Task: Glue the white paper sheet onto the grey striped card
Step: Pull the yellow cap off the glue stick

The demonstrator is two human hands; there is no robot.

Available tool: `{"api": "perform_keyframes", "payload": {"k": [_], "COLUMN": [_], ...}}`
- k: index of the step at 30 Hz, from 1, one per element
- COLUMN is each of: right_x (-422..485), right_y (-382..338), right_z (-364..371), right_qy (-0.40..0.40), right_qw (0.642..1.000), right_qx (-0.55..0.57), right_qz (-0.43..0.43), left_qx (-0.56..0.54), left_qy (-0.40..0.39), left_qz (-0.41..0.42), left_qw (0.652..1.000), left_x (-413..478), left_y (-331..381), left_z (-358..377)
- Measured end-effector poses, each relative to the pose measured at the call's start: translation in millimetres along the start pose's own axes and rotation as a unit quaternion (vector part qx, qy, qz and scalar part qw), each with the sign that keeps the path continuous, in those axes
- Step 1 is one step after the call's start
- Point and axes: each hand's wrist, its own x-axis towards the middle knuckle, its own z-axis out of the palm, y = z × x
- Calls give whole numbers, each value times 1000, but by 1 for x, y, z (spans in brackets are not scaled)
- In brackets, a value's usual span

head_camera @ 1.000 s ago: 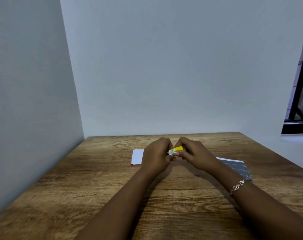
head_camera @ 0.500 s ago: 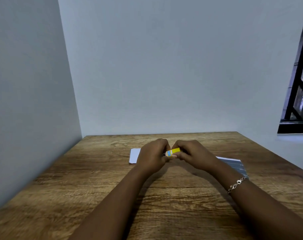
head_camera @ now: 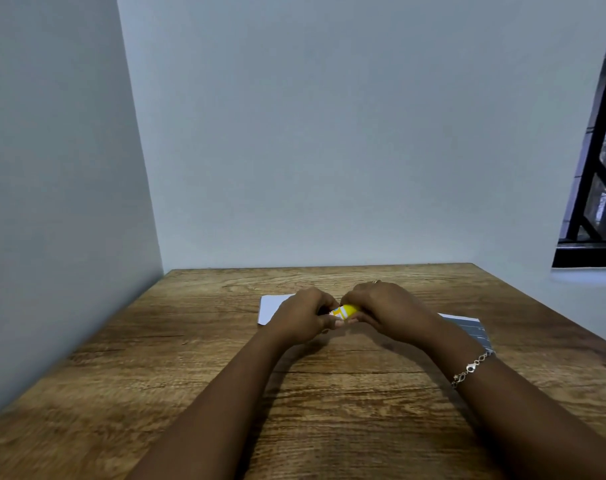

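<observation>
Over the middle of the wooden table [head_camera: 329, 403], both hands hold a small yellow glue stick [head_camera: 346, 311] between them. My left hand [head_camera: 303, 317] grips its left end with curled fingers. My right hand [head_camera: 386, 310] wraps round the yellow body. The white paper sheet [head_camera: 270, 306] lies flat behind my left hand, mostly hidden by it. The grey striped card [head_camera: 473, 329] lies flat to the right, partly covered by my right forearm.
Plain walls close off the table on the left and at the back. A dark window frame [head_camera: 599, 188] stands at the right. A bracelet [head_camera: 471, 367] hangs on my right wrist.
Both hands stay together on the glue stick. Less of the yellow body shows between them now, and the hands have shifted slightly.
</observation>
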Motion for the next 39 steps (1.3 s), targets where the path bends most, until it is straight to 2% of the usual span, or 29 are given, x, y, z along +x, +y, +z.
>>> {"api": "perform_keyframes", "payload": {"k": [2, 6, 8, 10, 14, 18, 20, 27, 30, 32, 36, 39], "right_x": [1, -2, -4, -8, -16, -16, -14, -13, -11, -7, 3, 5], "right_y": [0, 5, 15, 29, 47, 50, 49, 49, 42, 28, -10, -24], "right_z": [-1, -4, -6, -6, 5, 13, 13, 19, 17, 13, 19, 26], "right_qy": [12, 96, 131, 145, 69, 39, 34, -18, 40, 83, 48, 82], "right_qw": [1000, 995, 991, 981, 952, 935, 928, 938, 945, 946, 930, 922], "right_qx": [-16, -23, 9, 96, 221, 264, 286, 255, 240, 264, 348, 363], "right_qz": [-5, -26, 13, 83, 202, 233, 236, 233, 217, 171, 105, 103], "left_qx": [-46, -166, -206, -216, -243, -270, -285, -325, -331, -341, -384, -417], "left_qy": [-23, -70, -79, -55, 9, 66, 84, 120, 157, 192, 233, 232], "left_qz": [6, 2, -5, -7, -21, -35, -38, -40, -42, -43, -43, -46], "left_qw": [999, 984, 975, 975, 970, 960, 954, 937, 929, 919, 892, 878], "left_x": [2, 0, -2, -3, -3, -3, -2, -1, -1, 0, 0, 0], "left_y": [1, 6, 6, 3, 1, 2, 2, 4, 6, 7, 12, 15], "left_z": [0, -2, -2, -2, 1, 3, 3, 2, 2, 1, 0, 2]}}
